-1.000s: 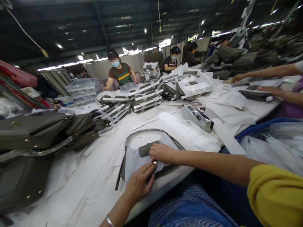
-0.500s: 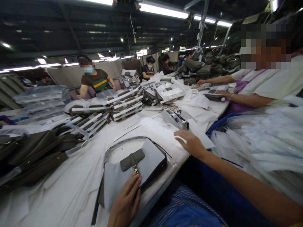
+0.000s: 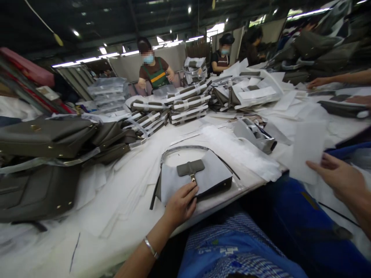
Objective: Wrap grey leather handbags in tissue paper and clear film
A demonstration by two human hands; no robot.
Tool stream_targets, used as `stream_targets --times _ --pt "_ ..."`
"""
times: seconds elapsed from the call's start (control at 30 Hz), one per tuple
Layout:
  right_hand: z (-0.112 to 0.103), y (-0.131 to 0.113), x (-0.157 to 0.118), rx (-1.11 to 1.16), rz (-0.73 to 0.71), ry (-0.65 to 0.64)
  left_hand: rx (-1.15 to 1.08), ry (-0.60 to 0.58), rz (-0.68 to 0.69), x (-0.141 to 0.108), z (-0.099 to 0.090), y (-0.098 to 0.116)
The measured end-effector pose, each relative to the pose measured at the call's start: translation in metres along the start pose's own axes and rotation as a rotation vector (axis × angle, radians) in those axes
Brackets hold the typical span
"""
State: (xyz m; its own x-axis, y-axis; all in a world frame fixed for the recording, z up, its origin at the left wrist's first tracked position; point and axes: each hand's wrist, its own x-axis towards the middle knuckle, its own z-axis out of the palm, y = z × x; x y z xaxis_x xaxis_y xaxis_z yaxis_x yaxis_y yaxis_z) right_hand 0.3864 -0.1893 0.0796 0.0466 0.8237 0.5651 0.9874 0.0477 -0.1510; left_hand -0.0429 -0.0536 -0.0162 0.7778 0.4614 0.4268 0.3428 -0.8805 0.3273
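A dark olive handbag (image 3: pixel 225 185) lies on the white table, its front covered by a pale sheet (image 3: pixel 171 179). The bag's flap tab (image 3: pixel 190 167) with a small metal clasp lies over the sheet, and a wrapped strap arches behind it. My left hand (image 3: pixel 180 202) rests at the bag's lower front, its fingertips closed on the clasp. Off to the right, my right hand (image 3: pixel 340 175) pinches a white paper sheet (image 3: pixel 308 150) between thumb and fingers, held up beyond the table edge.
Olive bags (image 3: pixel 43 139) are heaped at left. Wrapped bags (image 3: pixel 189 108) are stacked at the back, near a tape dispenser (image 3: pixel 253 133). Foam wrap (image 3: pixel 240 152) lies right of the bag. People sit across the table; another person's hand (image 3: pixel 319 82) reaches in from the right.
My right hand has moved right from the foam wrap and now holds a white sheet. My left hand stays at the clasp. The view has turned left.
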Motion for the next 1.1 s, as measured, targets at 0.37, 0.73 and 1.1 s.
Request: stream_targets --times 0.37,0.73,1.1 --pt "0.075 -0.174 0.061 0.163 -0.386 -0.057 0.001 -0.02 -0.049 -0.003 0.001 0.001" --pt "0.143 -0.189 0.046 0.119 -0.521 -0.5 0.0 -0.057 -0.107 -0.004 0.003 0.003" --pt "0.137 -0.18 0.044 0.273 -0.438 -0.596 -0.253 0.083 -0.152 0.007 -0.023 0.015"
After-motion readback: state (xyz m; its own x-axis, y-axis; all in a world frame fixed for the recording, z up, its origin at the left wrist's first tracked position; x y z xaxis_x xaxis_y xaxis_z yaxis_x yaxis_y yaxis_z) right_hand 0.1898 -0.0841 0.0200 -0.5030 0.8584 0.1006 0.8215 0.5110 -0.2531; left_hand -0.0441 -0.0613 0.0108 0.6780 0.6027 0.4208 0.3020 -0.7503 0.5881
